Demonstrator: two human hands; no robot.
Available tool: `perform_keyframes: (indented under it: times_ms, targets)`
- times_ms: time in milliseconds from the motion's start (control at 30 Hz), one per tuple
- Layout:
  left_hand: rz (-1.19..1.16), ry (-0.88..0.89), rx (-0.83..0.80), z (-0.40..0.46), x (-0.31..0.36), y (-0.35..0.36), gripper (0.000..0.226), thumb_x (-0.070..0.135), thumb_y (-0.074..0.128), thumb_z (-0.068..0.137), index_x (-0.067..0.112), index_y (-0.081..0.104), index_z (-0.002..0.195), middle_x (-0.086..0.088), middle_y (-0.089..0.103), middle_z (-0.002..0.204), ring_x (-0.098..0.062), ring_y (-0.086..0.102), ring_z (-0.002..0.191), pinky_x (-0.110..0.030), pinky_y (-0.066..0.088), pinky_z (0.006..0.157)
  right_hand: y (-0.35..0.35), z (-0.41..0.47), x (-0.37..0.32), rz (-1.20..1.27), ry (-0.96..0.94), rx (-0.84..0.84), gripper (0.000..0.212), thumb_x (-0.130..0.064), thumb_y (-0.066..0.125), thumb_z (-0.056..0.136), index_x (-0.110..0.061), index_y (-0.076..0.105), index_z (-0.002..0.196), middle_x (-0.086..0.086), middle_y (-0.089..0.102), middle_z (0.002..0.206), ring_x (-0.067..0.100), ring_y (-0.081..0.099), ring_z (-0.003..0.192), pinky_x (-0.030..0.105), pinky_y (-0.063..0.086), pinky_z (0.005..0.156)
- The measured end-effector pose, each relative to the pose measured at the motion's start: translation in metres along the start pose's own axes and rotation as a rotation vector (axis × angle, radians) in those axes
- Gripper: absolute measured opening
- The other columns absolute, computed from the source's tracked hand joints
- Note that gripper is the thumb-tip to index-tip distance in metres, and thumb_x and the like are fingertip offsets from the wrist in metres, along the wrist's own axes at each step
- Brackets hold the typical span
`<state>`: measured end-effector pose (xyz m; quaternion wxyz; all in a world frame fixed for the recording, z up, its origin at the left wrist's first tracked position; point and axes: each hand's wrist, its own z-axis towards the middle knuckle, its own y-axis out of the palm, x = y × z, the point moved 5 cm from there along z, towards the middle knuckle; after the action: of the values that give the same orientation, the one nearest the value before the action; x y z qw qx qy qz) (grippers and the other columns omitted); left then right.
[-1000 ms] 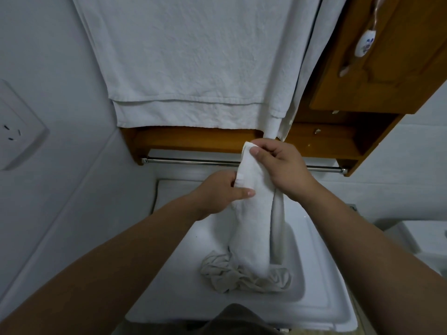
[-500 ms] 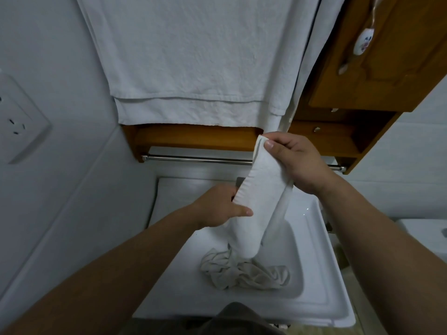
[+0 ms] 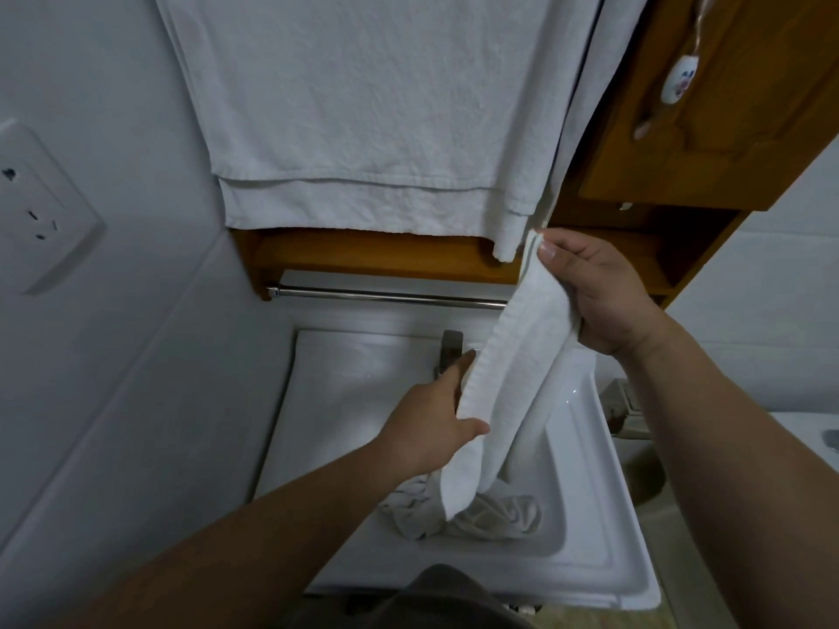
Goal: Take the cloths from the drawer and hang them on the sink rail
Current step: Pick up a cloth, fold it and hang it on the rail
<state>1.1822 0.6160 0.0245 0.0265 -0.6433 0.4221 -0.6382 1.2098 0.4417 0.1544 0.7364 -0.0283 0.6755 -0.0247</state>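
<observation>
Head view. Right end of sink rail (image 3: 386, 296) hidden behind white cloth (image 3: 513, 365); faucet (image 3: 449, 351) partly covered. Right hand (image 3: 599, 297) pinches the cloth's top corner, just below a hanging towel (image 3: 363, 129); left hand (image 3: 431, 424) grips its left edge lower down. Cloth slants over the sink (image 3: 590, 515), its lower end touching a crumpled cloth (image 3: 490, 515) in the basin. Rail's left stretch bare, under a wooden shelf (image 3: 363, 251).

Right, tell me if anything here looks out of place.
A crumpled cloth lies bunched in the sink basin instead of hanging on the bare rail. Nothing looks spilled or damaged.
</observation>
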Motion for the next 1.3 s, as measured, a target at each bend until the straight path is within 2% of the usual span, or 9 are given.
perform_keyframes:
  times_ms: [167, 233, 367, 533, 733, 900, 1067, 1167, 1300]
  targets:
    - [0.111, -0.003, -0.136, -0.008, -0.004, 0.016, 0.081, 0.037, 0.077, 0.079, 0.036, 0.033, 0.147, 0.004, 0.056, 0.139, -0.020, 0.055, 0.121, -0.031, 0.048, 0.096, -0.008, -0.005, -0.006, 0.186, -0.014, -0.035, 0.020, -0.027, 0.050, 0.098, -0.018, 0.068, 0.099, -0.007, 0.066, 0.074, 0.006, 0.061, 0.064, 0.022, 0.054, 0.061]
    - [0.120, -0.012, -0.140, -0.009, -0.011, 0.018, 0.069, 0.035, 0.074, 0.083, 0.031, 0.041, 0.144, 0.004, 0.057, 0.137, -0.019, 0.056, 0.120, -0.028, 0.047, 0.094, -0.012, -0.006, -0.008, 0.216, -0.036, -0.046, 0.018, -0.038, 0.063, 0.092, -0.023, 0.073, 0.093, -0.004, 0.066, 0.074, 0.008, 0.061, 0.062, 0.023, 0.054, 0.060]
    - [0.137, -0.099, -0.045, -0.002, -0.029, 0.010, 0.044, 0.037, 0.068, 0.085, 0.022, 0.063, 0.126, 0.001, 0.067, 0.122, -0.018, 0.064, 0.104, -0.031, 0.052, 0.089, -0.016, -0.004, -0.005, 0.283, -0.046, -0.101, 0.041, -0.053, 0.084, 0.066, -0.022, 0.074, 0.091, -0.003, 0.065, 0.072, 0.008, 0.059, 0.061, 0.022, 0.052, 0.058]
    - [0.135, -0.109, 0.027, 0.003, -0.035, 0.005, 0.032, 0.039, 0.068, 0.084, 0.019, 0.071, 0.109, 0.002, 0.072, 0.104, -0.016, 0.066, 0.089, -0.029, 0.053, 0.077, -0.014, -0.002, 0.002, 0.371, -0.034, -0.136, 0.037, -0.047, 0.084, 0.069, -0.020, 0.073, 0.091, -0.005, 0.062, 0.066, 0.007, 0.055, 0.058, 0.020, 0.049, 0.054]
    - [0.319, -0.043, 0.161, 0.001, -0.036, -0.006, 0.020, 0.035, 0.061, 0.091, 0.017, 0.066, 0.095, -0.002, 0.072, 0.097, -0.012, 0.056, 0.074, -0.021, 0.036, 0.064, -0.017, -0.002, 0.008, 0.369, -0.006, -0.164, 0.017, -0.036, 0.073, 0.084, -0.019, 0.074, 0.090, -0.003, 0.061, 0.065, 0.008, 0.055, 0.056, 0.021, 0.049, 0.053]
    - [0.514, -0.021, 0.273, 0.004, -0.040, -0.038, 0.031, 0.045, 0.055, 0.094, 0.018, 0.068, 0.087, -0.001, 0.071, 0.087, -0.016, 0.057, 0.072, -0.025, 0.033, 0.062, -0.037, -0.008, 0.020, 0.290, 0.048, 0.104, 0.021, -0.020, 0.049, 0.099, -0.017, 0.067, 0.091, -0.005, 0.064, 0.070, 0.009, 0.061, 0.064, 0.025, 0.053, 0.062]
    - [0.571, -0.006, 0.399, 0.002, -0.048, -0.061, 0.030, 0.040, 0.055, 0.094, 0.016, 0.072, 0.090, -0.005, 0.073, 0.087, -0.024, 0.066, 0.078, -0.025, 0.035, 0.063, -0.061, -0.011, 0.044, 0.174, 0.153, 0.500, 0.014, -0.022, 0.054, 0.100, -0.025, 0.067, 0.100, -0.002, 0.067, 0.110, 0.018, 0.062, 0.108, 0.034, 0.050, 0.098]
    - [0.525, 0.004, 0.486, 0.001, -0.047, -0.070, 0.024, 0.034, 0.057, 0.094, 0.014, 0.070, 0.094, -0.006, 0.072, 0.088, -0.024, 0.065, 0.079, -0.025, 0.037, 0.066, -0.066, -0.014, 0.052, 0.112, 0.213, 0.675, 0.017, -0.024, 0.055, 0.100, -0.029, 0.068, 0.090, -0.007, 0.066, 0.107, 0.018, 0.061, 0.108, 0.036, 0.049, 0.102]
    - [0.488, 0.002, 0.518, 0.003, -0.043, -0.071, 0.016, 0.026, 0.056, 0.092, 0.014, 0.063, 0.099, 0.001, 0.055, 0.084, -0.017, 0.052, 0.078, -0.026, 0.038, 0.068, -0.054, -0.017, 0.056, -0.016, 0.209, 0.725, 0.026, -0.021, 0.050, 0.102, -0.027, 0.061, 0.079, -0.009, 0.060, 0.089, 0.014, 0.055, 0.091, 0.035, 0.044, 0.094]
